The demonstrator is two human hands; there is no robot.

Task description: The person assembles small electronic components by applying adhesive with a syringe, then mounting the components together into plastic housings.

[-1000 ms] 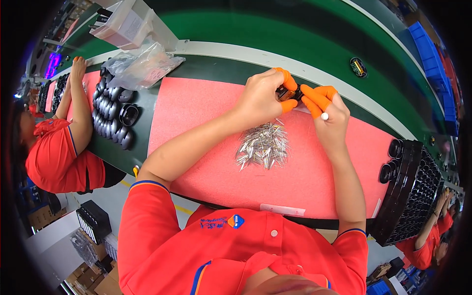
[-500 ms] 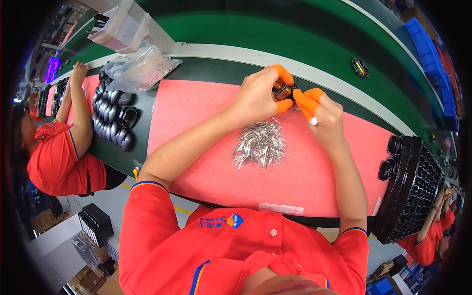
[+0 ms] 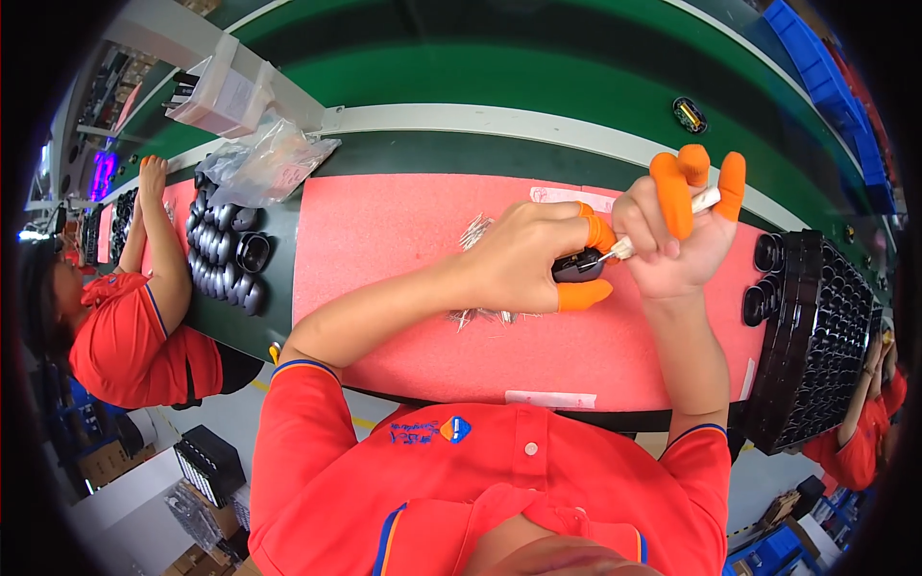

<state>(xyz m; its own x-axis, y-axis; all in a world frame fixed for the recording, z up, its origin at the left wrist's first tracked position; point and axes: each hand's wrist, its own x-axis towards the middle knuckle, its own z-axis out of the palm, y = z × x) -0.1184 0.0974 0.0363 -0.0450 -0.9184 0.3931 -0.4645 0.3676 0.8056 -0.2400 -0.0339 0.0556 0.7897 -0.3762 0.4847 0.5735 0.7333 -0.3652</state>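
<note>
My left hand [image 3: 528, 245] is closed around a small black housing [image 3: 579, 268], gripping it between orange-covered fingertips. Some of the housing lies hidden under the fingers. In my right hand [image 3: 658, 254] is a thin white-handled tool [image 3: 707, 200], whose narrow metal tip reaches the housing. Three orange-covered fingers of that hand are raised around the handle. A pile of thin silvery pins [image 3: 473, 233] lies on the pink mat [image 3: 384, 250], partly covered by my left hand and wrist.
Rows of dark rounded shells [image 3: 226, 254] lie left of the mat beside a clear plastic bag [image 3: 274, 158]. Stacked black trays [image 3: 812, 336] stand on the right, near two black housings [image 3: 759, 302]. A small circuit piece [image 3: 689, 114] sits on the green belt. Co-workers sit either side.
Both hands have come nearer to me with the housing. My right hand has turned palm up with its fingers raised, and the tool's metal tip now shows at the housing.
</note>
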